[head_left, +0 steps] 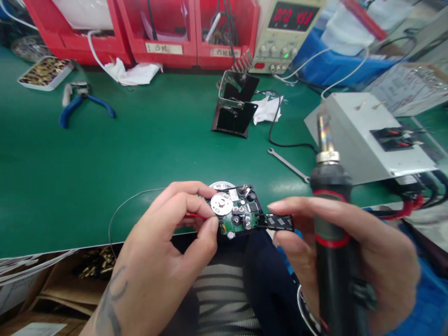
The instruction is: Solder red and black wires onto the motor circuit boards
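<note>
"How does your bench (150, 144) look?"

"Green and smooth, with a soft sheen. The red bins (163, 58) at the top of the frame look like glossy plastic."

"And what you're holding?"

"My disc (221, 204) is shiny metal. My iron (331, 179) has a dark plastic-looking body and a bare metal barrel, rainbow-tinted."

"The wrench (289, 164)?"

"Smooth grey metal, right of centre. The cardboard (70, 282) at lower left looks matt brown."

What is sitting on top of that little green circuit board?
A round silver disc and small electronic parts sit on the green circuit board. The left hand covers its left edge, hiding anything there.
</note>
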{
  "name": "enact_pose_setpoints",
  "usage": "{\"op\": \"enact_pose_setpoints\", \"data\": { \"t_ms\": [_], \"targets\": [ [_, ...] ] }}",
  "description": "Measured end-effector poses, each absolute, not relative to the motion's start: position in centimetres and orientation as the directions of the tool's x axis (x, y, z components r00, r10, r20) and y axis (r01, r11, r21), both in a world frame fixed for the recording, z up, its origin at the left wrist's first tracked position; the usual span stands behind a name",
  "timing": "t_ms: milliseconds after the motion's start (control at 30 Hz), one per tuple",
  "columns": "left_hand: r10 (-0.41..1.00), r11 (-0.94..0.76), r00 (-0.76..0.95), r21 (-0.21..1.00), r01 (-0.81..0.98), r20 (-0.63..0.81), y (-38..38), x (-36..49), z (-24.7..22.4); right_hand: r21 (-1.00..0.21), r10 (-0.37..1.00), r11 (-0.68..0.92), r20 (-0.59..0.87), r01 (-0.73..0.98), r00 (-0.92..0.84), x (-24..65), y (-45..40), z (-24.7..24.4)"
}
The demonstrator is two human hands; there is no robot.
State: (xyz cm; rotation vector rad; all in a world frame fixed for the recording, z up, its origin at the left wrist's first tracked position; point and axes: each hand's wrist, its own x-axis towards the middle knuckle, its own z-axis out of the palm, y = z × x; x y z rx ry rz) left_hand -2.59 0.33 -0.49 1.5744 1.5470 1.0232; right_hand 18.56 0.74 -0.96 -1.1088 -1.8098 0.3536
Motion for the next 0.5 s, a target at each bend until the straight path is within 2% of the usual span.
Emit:
{"op": "enact_pose_setpoints", "data": {
  "t_ms": [133,200,333,500],
  "targets": [
    [0.985,-0.039,-0.15,0.956,0.292,0.086,-0.8,-2.7,-1.4,-0.602,0.776,0.577,0.616,0.552,-0.139,17.8,1.4,-1.1],
    [0.979,-0.072,-0.163,0.951,0.301,0.126,-1.0,-2.8,-1.6,-0.599,0.762,0.587,0.635,0.544,-0.123,17.8,1.4,-1.3],
    [0.989,-0.107,-0.059,0.929,0.353,0.136,-0.4,-2.5,-0.9,-0.604,0.758,0.588,0.643,0.538,-0.106,17.6,1.5,-1.5],
    [0.993,-0.066,-0.064,0.921,0.383,0.098,0.4,-1.9,0.0,-0.546,0.713,0.661,0.672,0.515,-0.202,17.3,2.0,-1.1]
  ]
}}
